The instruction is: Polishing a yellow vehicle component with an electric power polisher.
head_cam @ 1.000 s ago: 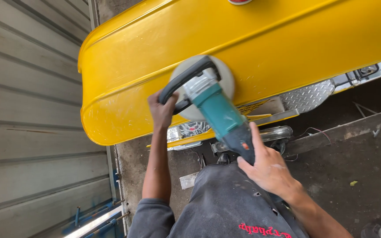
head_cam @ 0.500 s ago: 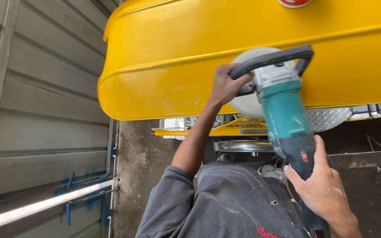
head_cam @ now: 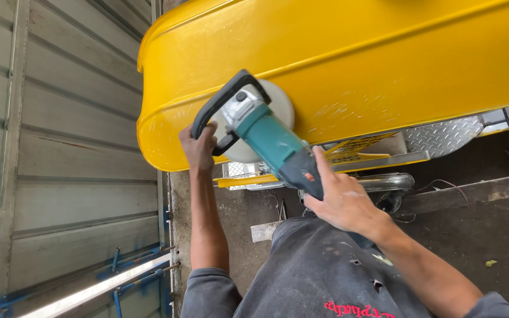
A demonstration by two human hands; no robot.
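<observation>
A teal and black power polisher (head_cam: 269, 141) presses its round white pad (head_cam: 278, 109) against a glossy yellow vehicle panel (head_cam: 354, 76). My left hand (head_cam: 198, 147) is closed around the black loop handle at the tool's head. My right hand (head_cam: 340, 200) grips the dark rear body of the polisher. The pad sits near the panel's lower left curved edge, where faint swirl marks and white streaks show on the paint.
A grey corrugated metal wall (head_cam: 60, 147) fills the left side. Blue brackets and a metal rail (head_cam: 107, 282) run at lower left. Chrome diamond plate (head_cam: 443, 135) and a chrome tube (head_cam: 384, 181) sit under the panel. Concrete floor (head_cam: 490, 235) lies at right.
The view has shifted; the polisher pad now sits nearer the panel's lower left edge than half a second ago. Both hands have kept their grips on the tool.
</observation>
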